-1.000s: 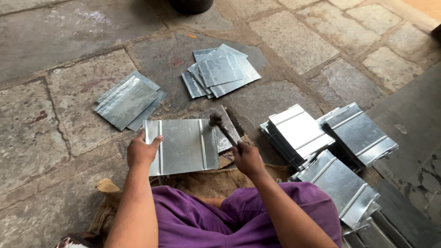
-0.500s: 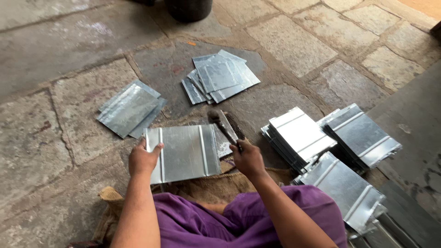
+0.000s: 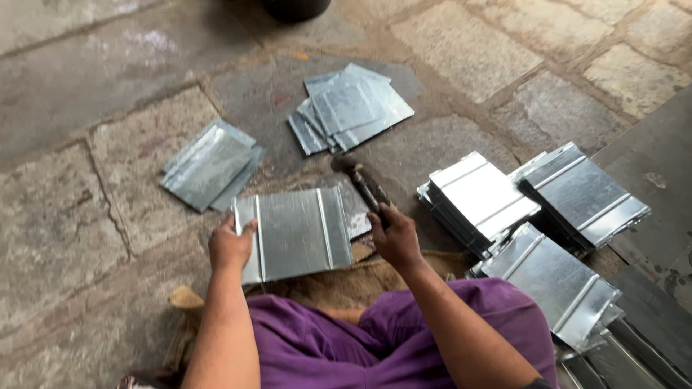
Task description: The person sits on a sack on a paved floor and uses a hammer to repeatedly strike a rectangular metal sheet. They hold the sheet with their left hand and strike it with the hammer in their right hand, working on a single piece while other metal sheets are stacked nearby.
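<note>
A ribbed grey metal sheet (image 3: 297,232) lies flat on the stone floor in front of me. My left hand (image 3: 231,246) grips its left edge, fingers over the rim. My right hand (image 3: 393,236) is closed around the handle of a dark hammer (image 3: 358,181), whose head hangs over the sheet's upper right corner. Whether the head touches the sheet is unclear. My purple-clad legs fill the bottom of the view.
Stacks of similar metal sheets lie around: one to the left (image 3: 208,164), one farther ahead (image 3: 350,108), and three tall stacks to the right (image 3: 478,197) (image 3: 584,191) (image 3: 552,280). Brown sacking (image 3: 339,281) lies under me. A dark pot (image 3: 295,7) stands at the top.
The hammer has swung slightly down and left toward the sheet's corner. My left hand stays on the sheet's left edge. The view has shifted a little.
</note>
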